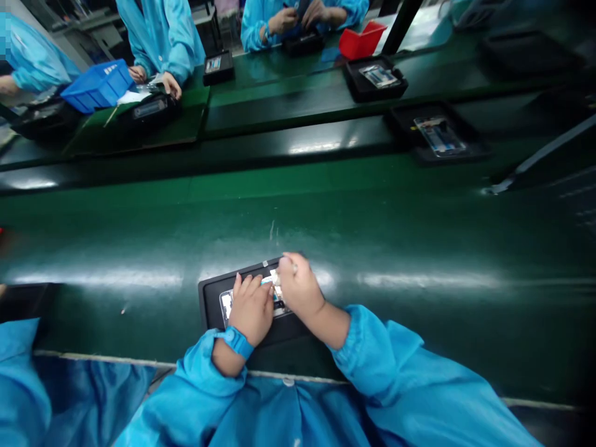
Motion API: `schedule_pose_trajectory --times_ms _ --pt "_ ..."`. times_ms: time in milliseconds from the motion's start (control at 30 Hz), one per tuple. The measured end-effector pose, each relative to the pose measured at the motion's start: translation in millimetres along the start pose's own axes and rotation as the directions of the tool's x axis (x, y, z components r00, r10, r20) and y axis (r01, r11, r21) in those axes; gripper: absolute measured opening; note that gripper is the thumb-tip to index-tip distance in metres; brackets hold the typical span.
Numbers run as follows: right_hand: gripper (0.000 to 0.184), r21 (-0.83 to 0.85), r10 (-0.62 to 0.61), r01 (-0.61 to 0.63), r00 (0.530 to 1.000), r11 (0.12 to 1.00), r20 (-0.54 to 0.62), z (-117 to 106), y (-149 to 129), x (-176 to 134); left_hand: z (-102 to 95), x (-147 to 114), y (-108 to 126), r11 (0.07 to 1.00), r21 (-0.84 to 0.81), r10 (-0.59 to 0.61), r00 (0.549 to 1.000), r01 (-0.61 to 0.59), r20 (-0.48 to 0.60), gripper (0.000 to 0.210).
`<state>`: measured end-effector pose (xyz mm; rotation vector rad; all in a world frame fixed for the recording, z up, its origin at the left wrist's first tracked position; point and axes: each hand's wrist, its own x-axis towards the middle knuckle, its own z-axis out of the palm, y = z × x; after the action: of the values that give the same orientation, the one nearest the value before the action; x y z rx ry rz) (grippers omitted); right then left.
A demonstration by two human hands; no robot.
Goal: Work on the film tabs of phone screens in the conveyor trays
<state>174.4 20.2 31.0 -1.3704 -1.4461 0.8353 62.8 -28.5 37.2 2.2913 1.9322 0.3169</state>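
On the green bench in front of me lies a black tray point(208, 297) with a phone-like device point(226, 304) in it, its inner parts exposed. My left hand point(252, 307) rests on the device with its fingers stretched out, covering much of the middle. Over the device's right end my right hand point(300, 282) is closed, fingers curled together. What it grips is hidden, though a small pale spot shows near the thumb. A blue band point(236, 342) circles my left wrist.
Beyond the bench runs a dark conveyor point(288, 146) carrying a tray with another opened device point(440, 136). Across it, people in blue smocks work near a blue bin point(99, 85) and a red bin point(362, 41). A neighbour's sleeve point(18, 366) is at left; a metal bar point(544, 155) stands right.
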Motion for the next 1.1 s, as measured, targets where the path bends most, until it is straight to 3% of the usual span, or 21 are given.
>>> schedule_pose_trajectory --times_ms 67,100,200,467,633,733,833,933,1100 --pt "0.034 0.168 0.235 -0.230 0.972 0.959 -0.015 1 5 3 -1.4 1 -1 0.998 -0.049 -0.040 0.999 0.040 0.000 0.022" --pt "0.036 0.228 0.288 -0.281 0.958 0.932 0.001 2 7 3 -1.7 2 -1 0.996 -0.071 -0.060 0.998 0.060 0.010 0.021" --pt "0.038 0.276 0.297 -0.291 0.955 0.916 0.022 4 9 4 -2.4 7 -2 0.985 -0.115 -0.122 0.991 0.127 0.052 0.016" --pt "0.039 0.190 0.262 -0.257 0.965 0.948 -0.002 5 6 5 -2.6 16 4 0.968 -0.135 -0.208 0.977 0.213 0.052 0.010" --pt "0.049 0.288 0.391 -0.389 0.919 0.875 0.054 2 0 4 -3.7 14 2 0.913 -0.257 -0.310 0.948 0.317 0.068 0.018" --pt "0.058 0.304 0.468 -0.471 0.879 0.828 0.088 -3 -7 4 -13.5 15 -14 0.851 -0.327 -0.423 0.906 0.411 0.037 0.032" --pt "0.061 0.222 0.450 -0.459 0.888 0.860 0.096 -7 -10 7 -28.6 14 -42 0.833 -0.173 -0.535 0.845 0.526 -0.009 0.044" --pt "0.061 0.172 0.438 -0.452 0.892 0.875 0.114 -10 -10 10 -38.4 6 -66 0.798 -0.061 -0.592 0.798 0.600 0.112 0.041" --pt "0.058 0.128 0.435 -0.454 0.888 0.882 0.149 -14 -3 8 -39.7 -12 -81 0.847 -0.160 -0.470 0.854 0.507 0.223 0.029"
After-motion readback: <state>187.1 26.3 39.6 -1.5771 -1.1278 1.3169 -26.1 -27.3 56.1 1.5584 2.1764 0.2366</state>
